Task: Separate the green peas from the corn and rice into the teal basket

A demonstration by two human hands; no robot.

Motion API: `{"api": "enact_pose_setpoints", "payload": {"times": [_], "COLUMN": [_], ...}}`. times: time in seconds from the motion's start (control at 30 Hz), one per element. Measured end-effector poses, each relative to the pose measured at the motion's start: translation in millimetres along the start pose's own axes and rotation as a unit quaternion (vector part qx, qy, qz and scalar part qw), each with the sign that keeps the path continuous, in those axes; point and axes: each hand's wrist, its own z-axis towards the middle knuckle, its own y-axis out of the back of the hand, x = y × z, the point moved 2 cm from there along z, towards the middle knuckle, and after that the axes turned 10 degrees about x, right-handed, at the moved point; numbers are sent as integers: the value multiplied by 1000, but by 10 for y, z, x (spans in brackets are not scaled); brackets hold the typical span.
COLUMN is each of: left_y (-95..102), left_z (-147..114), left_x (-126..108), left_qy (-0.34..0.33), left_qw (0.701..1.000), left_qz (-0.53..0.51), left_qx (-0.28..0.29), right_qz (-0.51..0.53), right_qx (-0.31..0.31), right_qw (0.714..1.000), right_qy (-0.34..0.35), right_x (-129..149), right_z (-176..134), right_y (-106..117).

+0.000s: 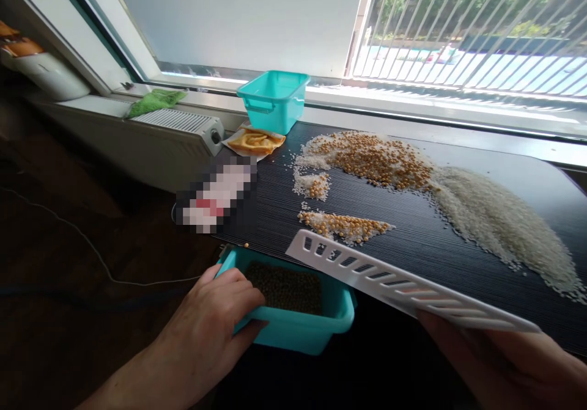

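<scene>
My left hand [213, 312] is wrapped over the left rim of a turquoise plastic bin [302, 327], which sits just below the table's front edge. Many small dark greenish-brown grains [284, 288] cover the bin's bottom. In my right hand [523, 355] is a long white slotted plastic piece [385, 291], held tilted over the table edge; my fingers are partly hidden beneath it. Just beyond its left end lies a narrow strip of yellow peas mixed with rice [348, 225]. One yellow pea [246, 245] rests at the table edge above the bin.
Farther back on the dark table [270, 208] are a mixed heap of peas and rice [371, 159] and a rice heap [499, 220]. A second turquoise bin [275, 107] stands by the window. Left are a yellow folded packet [257, 141], a blurred-out item [215, 196] and a radiator [183, 132].
</scene>
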Motion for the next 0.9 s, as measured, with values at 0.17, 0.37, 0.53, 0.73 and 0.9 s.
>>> {"api": "enact_pose_setpoints", "payload": {"times": [0.17, 0.37, 0.53, 0.73, 0.9], "left_y": [61, 93, 106, 112, 94], "left_z": [-137, -159, -181, -223, -160], "left_x": [163, 213, 228, 247, 117], "left_qy": [30, 34, 40, 50, 38], "left_qw": [1000, 999, 999, 998, 999], "left_qz": [2, -3, -3, 19, 17], "left_qx": [-3, 0, -5, -14, 9], "right_qz": [31, 58, 79, 85, 8], "right_qx": [26, 88, 127, 124, 25], "right_qw": [998, 991, 987, 986, 1000], "right_qy": [57, 83, 67, 69, 13], "right_x": [273, 228, 248, 257, 147], "right_z": [471, 656, 789, 707, 365], "right_y": [-279, -467, -590, -443, -149]}}
